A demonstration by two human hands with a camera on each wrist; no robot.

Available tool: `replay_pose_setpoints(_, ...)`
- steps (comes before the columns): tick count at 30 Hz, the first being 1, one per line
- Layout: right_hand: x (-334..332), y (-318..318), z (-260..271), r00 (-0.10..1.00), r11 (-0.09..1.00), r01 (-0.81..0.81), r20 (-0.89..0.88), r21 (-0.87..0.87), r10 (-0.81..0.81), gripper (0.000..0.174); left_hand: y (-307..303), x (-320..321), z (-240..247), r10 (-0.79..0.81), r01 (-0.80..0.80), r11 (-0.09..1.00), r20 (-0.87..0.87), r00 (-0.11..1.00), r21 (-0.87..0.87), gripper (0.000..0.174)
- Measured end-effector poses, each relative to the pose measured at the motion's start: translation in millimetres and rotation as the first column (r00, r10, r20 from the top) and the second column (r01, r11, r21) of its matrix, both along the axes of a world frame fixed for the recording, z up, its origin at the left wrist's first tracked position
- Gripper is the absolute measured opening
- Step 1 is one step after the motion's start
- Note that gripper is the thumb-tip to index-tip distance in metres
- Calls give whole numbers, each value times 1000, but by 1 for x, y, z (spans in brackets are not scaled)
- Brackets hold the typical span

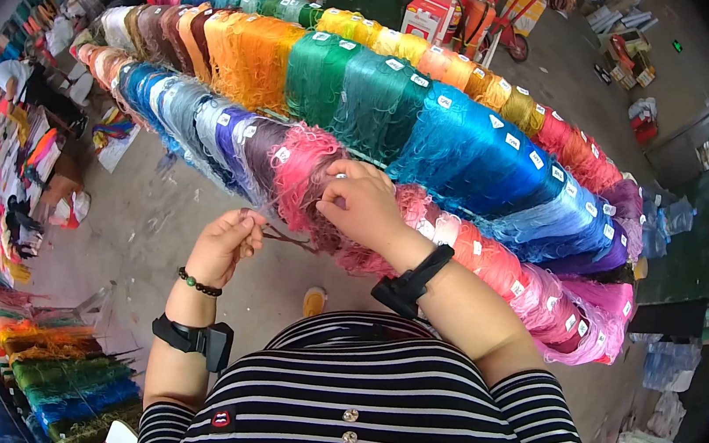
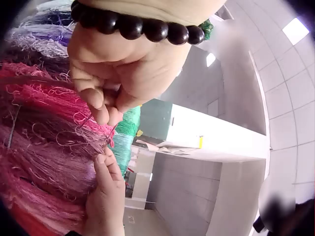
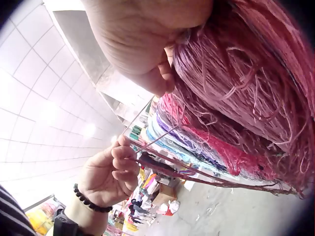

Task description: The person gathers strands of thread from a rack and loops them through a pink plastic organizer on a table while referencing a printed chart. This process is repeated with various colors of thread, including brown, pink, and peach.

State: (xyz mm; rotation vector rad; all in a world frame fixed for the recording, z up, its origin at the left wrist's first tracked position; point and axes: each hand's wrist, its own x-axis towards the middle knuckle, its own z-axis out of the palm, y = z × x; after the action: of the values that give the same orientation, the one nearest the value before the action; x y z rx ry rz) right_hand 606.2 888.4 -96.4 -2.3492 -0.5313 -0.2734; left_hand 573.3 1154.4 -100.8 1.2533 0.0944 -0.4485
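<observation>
Mauve thread hangs as a thick skein [image 3: 226,98] on the rack, beside a bright pink skein [image 1: 306,149]. My left hand [image 1: 226,241], with a beaded bracelet [image 2: 142,29] at its wrist, pinches a few mauve strands [image 3: 197,172] drawn out from this skein; they stretch between hand and rack. My right hand [image 1: 361,205] is at the top of the mauve skein, thumb and fingers curled onto its threads. In the left wrist view the right thumb [image 2: 102,169] presses near a small tangle of loose ends. Part of the right fingers is hidden behind the skein.
Rows of labelled skeins, among them blue [image 1: 470,147], green [image 1: 314,79] and orange [image 1: 252,45], run along the rack. More coloured bundles [image 1: 70,373] lie at lower left. A red hand cart [image 1: 520,29] and boxes stand behind. Another person [image 1: 22,83] is at far left.
</observation>
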Motion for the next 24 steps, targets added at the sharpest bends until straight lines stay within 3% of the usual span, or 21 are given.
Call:
replay_pose_setpoints(3, 1, 1, -3, 1000, 1000, 3, 19, -10, -3, 13, -10, -5, 12, -8, 11, 998, -52, 999, 57, 19)
replay_pose_setpoints(7, 3, 2, -5, 998, 1000, 8, 66, 18, -9, 12, -23, -9, 14, -40, 33, 994, -73, 997, -100, 21)
replay_pose_setpoints(14, 3, 1, -7, 997, 1000, -2, 78, 28, 0, 12, -34, -11, 22, -36, 29, 995, -76, 996, -94, 23)
replay_pose_setpoints(17, 2, 0, -7, 997, 1000, -2, 76, 25, 0, 12, -34, -10, 9, -86, 86, 992, 3, 996, -88, 23)
replay_pose_setpoints(20, 2, 0, -5, 998, 1000, -10, 65, 20, 9, 12, -34, -14, 12, -34, 37, 993, -28, 999, 115, 20)
replay_pose_setpoints(24, 1, -1, -7, 997, 999, -18, 77, 27, 16, 12, 16, -16, 19, 123, -115, 966, 22, 992, -230, 13)
